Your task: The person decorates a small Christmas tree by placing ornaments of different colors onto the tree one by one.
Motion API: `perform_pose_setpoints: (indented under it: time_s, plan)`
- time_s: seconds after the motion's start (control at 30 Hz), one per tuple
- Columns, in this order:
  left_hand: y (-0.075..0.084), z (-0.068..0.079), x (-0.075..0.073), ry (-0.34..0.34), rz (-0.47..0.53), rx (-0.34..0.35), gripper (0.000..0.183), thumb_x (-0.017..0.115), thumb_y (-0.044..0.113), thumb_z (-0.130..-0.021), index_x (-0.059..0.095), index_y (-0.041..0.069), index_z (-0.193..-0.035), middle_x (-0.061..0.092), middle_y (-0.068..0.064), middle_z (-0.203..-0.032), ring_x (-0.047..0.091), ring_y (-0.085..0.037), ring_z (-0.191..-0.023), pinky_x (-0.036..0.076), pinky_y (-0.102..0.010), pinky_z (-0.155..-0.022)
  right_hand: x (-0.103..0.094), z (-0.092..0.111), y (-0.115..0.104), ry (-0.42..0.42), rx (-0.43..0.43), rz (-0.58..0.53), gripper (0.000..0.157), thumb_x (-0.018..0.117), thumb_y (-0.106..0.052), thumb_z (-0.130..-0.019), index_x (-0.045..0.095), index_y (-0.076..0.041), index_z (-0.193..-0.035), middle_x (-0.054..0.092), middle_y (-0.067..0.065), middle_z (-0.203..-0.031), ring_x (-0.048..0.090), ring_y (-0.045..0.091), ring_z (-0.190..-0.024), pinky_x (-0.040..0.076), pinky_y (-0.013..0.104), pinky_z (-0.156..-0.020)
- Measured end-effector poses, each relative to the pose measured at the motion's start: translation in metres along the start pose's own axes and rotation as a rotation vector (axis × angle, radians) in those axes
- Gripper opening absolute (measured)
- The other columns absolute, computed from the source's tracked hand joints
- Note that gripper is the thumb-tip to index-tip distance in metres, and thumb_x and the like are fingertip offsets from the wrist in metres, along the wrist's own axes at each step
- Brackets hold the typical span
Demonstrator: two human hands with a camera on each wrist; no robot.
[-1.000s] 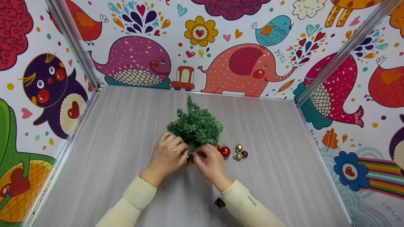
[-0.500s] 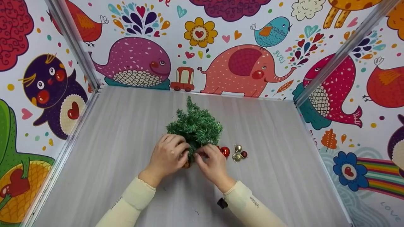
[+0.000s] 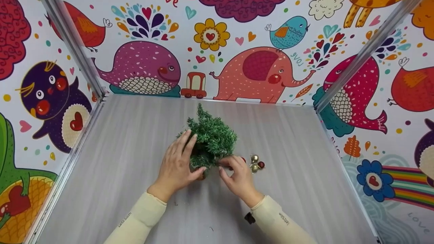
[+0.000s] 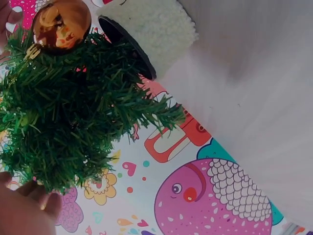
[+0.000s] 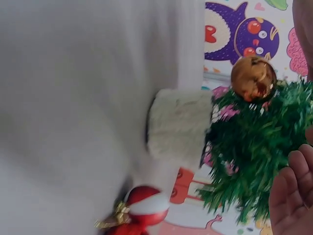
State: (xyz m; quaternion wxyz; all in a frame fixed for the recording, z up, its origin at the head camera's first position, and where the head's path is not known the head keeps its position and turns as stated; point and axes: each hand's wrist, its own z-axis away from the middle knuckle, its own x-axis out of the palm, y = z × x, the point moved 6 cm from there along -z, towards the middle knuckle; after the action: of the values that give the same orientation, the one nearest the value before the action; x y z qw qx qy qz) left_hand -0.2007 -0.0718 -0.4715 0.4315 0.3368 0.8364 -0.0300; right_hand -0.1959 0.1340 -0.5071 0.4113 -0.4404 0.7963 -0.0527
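Note:
A small artificial Christmas tree (image 3: 215,135) stands on the table in a fuzzy white pot (image 5: 181,125). An orange-gold bauble (image 4: 61,24) hangs low on its front branches; in the head view the left thumb partly covers it. My left hand (image 3: 176,166) spreads beside the tree's left side, fingers straight against the outer branches, thumb reaching across the front. At the lower right branches is my right hand (image 3: 237,174), thumb and index finger apart with nothing seen between them. In the right wrist view its fingers (image 5: 293,191) bend loosely beside the green needles.
Right of the tree lie a red bauble (image 3: 243,160), mostly behind the right hand, and small gold baubles (image 3: 254,167) with a dark red one (image 3: 260,165). A red-and-white striped bauble (image 5: 146,205) shows by the pot. Printed walls (image 3: 135,20) enclose the table (image 3: 112,162).
My left hand has uncurled from the tree's front and spread along its left side. The right hand has drawn slightly right, and its thumb has come away from the front branches.

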Motion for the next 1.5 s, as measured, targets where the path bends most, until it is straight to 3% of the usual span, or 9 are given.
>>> perform_pose_setpoints:
  time_s: [0.23, 0.5, 0.8, 0.9, 1.03, 1.2, 1.5]
  plan:
    - [-0.002, -0.001, 0.002, -0.024, -0.003, -0.019, 0.107, 0.081, 0.05, -0.075, 0.025, 0.01, -0.157, 0.027, -0.02, -0.159, 0.022, -0.034, -0.147, 0.025, -0.05, -0.115, -0.017, 0.014, 0.031, -0.021, 0.033, 0.042, 0.024, 0.077, -0.007, -0.081, 0.071, -0.012, -0.104, 0.065, -0.003, -0.097, 0.063, 0.015, -0.077, 0.053, 0.028, -0.062]
    - [-0.002, 0.0, 0.003, -0.066, -0.018, -0.028, 0.105, 0.079, 0.05, -0.077, 0.024, 0.011, -0.158, 0.029, -0.019, -0.158, 0.023, -0.032, -0.147, 0.027, -0.049, -0.115, -0.038, 0.046, 0.081, -0.116, 0.177, 0.195, 0.036, 0.079, -0.012, -0.081, 0.068, -0.011, -0.115, 0.065, 0.002, -0.11, 0.067, 0.021, -0.087, 0.056, 0.035, -0.068]
    - [-0.002, 0.0, 0.002, -0.072, -0.026, -0.032, 0.105, 0.079, 0.05, -0.077, 0.024, 0.011, -0.158, 0.03, -0.018, -0.158, 0.024, -0.033, -0.147, 0.028, -0.051, -0.114, -0.062, 0.074, 0.125, -0.124, 0.316, 0.259, 0.038, 0.08, -0.011, -0.078, 0.068, -0.012, -0.115, 0.065, 0.0, -0.109, 0.065, 0.022, -0.096, 0.055, 0.039, -0.07]
    - [-0.002, 0.0, 0.003, -0.088, -0.032, -0.033, 0.105, 0.078, 0.051, -0.078, 0.022, 0.012, -0.158, 0.028, -0.017, -0.159, 0.024, -0.033, -0.147, 0.027, -0.051, -0.114, -0.066, 0.077, 0.132, -0.131, 0.299, 0.296, 0.038, 0.081, -0.011, -0.077, 0.07, -0.013, -0.113, 0.065, 0.0, -0.109, 0.065, 0.023, -0.098, 0.055, 0.044, -0.071]
    - [-0.003, 0.001, 0.003, -0.094, -0.035, -0.037, 0.106, 0.078, 0.051, -0.078, 0.022, 0.011, -0.158, 0.029, -0.018, -0.158, 0.024, -0.033, -0.147, 0.026, -0.05, -0.115, -0.064, 0.075, 0.134, -0.177, 0.201, 0.338, 0.038, 0.081, -0.011, -0.076, 0.071, -0.012, -0.113, 0.064, 0.002, -0.109, 0.063, 0.026, -0.099, 0.055, 0.047, -0.07]
    - [-0.004, 0.001, 0.002, -0.094, -0.034, -0.034, 0.105, 0.078, 0.05, -0.077, 0.024, 0.01, -0.158, 0.031, -0.019, -0.157, 0.024, -0.033, -0.147, 0.027, -0.051, -0.114, -0.051, 0.073, 0.134, -0.25, 0.117, 0.4, 0.035, 0.081, -0.014, -0.078, 0.071, -0.011, -0.112, 0.063, 0.002, -0.108, 0.063, 0.024, -0.095, 0.056, 0.043, -0.066]
    - [-0.004, 0.0, 0.001, -0.1, -0.021, -0.026, 0.105, 0.078, 0.05, -0.078, 0.024, 0.011, -0.158, 0.028, -0.016, -0.16, 0.023, -0.032, -0.147, 0.026, -0.05, -0.115, -0.037, 0.069, 0.133, -0.261, 0.104, 0.443, 0.033, 0.084, -0.01, -0.075, 0.073, -0.009, -0.107, 0.064, 0.004, -0.105, 0.066, 0.025, -0.091, 0.057, 0.044, -0.066]
